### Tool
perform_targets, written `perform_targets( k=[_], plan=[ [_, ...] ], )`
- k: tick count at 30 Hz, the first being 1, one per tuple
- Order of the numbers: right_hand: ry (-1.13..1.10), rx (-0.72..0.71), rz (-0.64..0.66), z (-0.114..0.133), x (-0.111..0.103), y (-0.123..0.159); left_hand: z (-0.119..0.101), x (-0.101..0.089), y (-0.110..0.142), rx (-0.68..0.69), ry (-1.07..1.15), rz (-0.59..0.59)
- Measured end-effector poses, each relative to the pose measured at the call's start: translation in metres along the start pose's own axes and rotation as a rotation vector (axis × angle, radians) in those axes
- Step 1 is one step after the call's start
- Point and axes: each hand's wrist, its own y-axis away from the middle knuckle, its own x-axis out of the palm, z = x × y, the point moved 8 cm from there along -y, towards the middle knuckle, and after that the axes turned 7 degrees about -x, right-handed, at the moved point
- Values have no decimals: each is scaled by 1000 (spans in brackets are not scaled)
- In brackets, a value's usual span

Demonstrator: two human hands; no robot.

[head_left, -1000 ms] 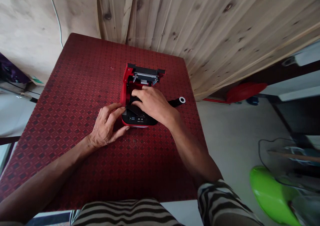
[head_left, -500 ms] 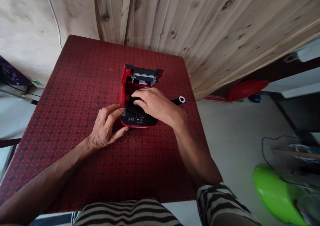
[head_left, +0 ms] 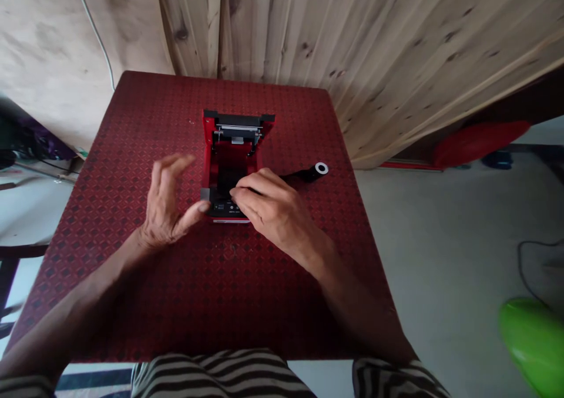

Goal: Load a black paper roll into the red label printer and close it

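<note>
A small red and black printer (head_left: pixel 232 149) stands on the table with its hinged lid raised, its dark inner compartment facing up. My left hand (head_left: pixel 165 207) is at its left side, fingers spread and off the case, with the thumb tip at the front left corner. Over the right front of the printer, my right hand (head_left: pixel 275 207) has thumb and fingers pinched together; what they hold, if anything, is hidden. Right of the printer lies a black roll with a white ring-shaped end (head_left: pixel 321 168), a dark strip running from it toward the printer behind my right hand.
The table has a red patterned cover (head_left: pixel 145 128). Wooden planks (head_left: pixel 273 28) rise behind its far edge. On the right, a green plastic object (head_left: pixel 533 339) and a red object (head_left: pixel 480 142) are near the floor.
My left hand has lifted its fingers from the printer's left edge and spread them. My right hand has drawn back from the compartment to the printer's front and pinched its fingers.
</note>
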Motion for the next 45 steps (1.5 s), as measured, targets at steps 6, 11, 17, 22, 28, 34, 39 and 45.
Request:
perform_targets(
  k=[6,11,17,22,28,34,39,45],
  plan=[
    [132,-66,-153,13,-3,12,2,9,-73,-63,0,103],
    [316,-164,-268,24,-7,20,-8,3,-66,-9,60,69],
    [466,-160,-270,38,-12,22,-14,9,-17,66,3,154],
    [429,-95,-286,37,-10,22,-15,14,-1,175,-43,160],
    [421,-77,-274,36,-4,21,-16,15,1,223,-56,115],
    [387,-66,-279,36,-5,21,-15,19,3,226,-88,112],
    [277,-50,-399,46,-11,49,-19,17,9,169,-91,154],
    [-96,250,-433,31,25,103,-25,2,28,196,-171,-8]
  ],
)
